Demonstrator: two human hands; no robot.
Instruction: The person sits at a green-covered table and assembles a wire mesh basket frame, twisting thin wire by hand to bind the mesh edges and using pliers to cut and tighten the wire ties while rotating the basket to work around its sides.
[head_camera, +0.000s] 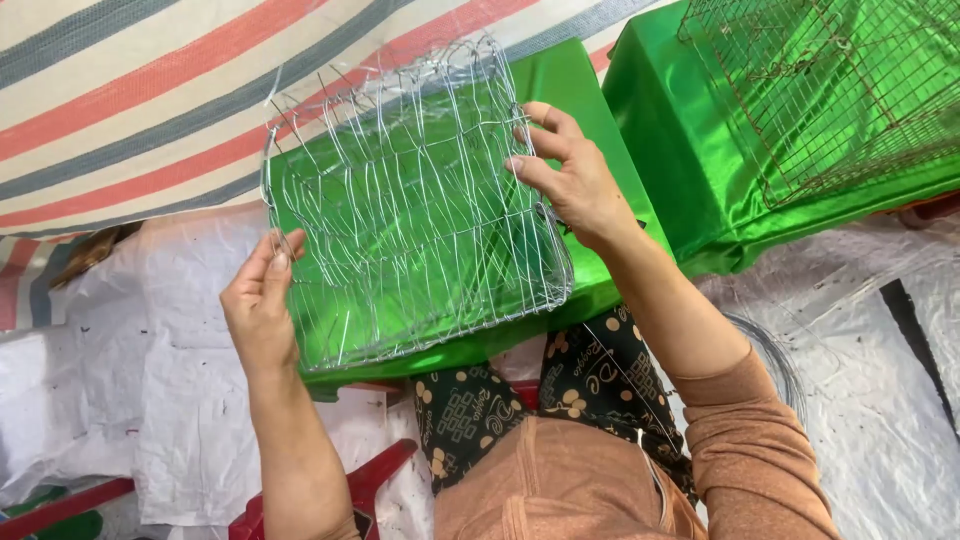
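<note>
A silver wire basket (410, 200), roughly rectangular with many thin upright wires, is held tilted above a low table covered in shiny green cloth (570, 90). My left hand (258, 300) pinches the basket's lower left rim. At the upper right, my right hand (565, 175) grips the basket's rim, fingers curled over the wires.
A second green-covered table (680, 150) at the right carries a rusty wire mesh cage (830, 90). A striped tarp (130, 90) hangs behind. White plastic sheeting (160, 400) covers the floor. A coil of thin wire (775, 350) lies by my right elbow; red stool parts (370, 480) below.
</note>
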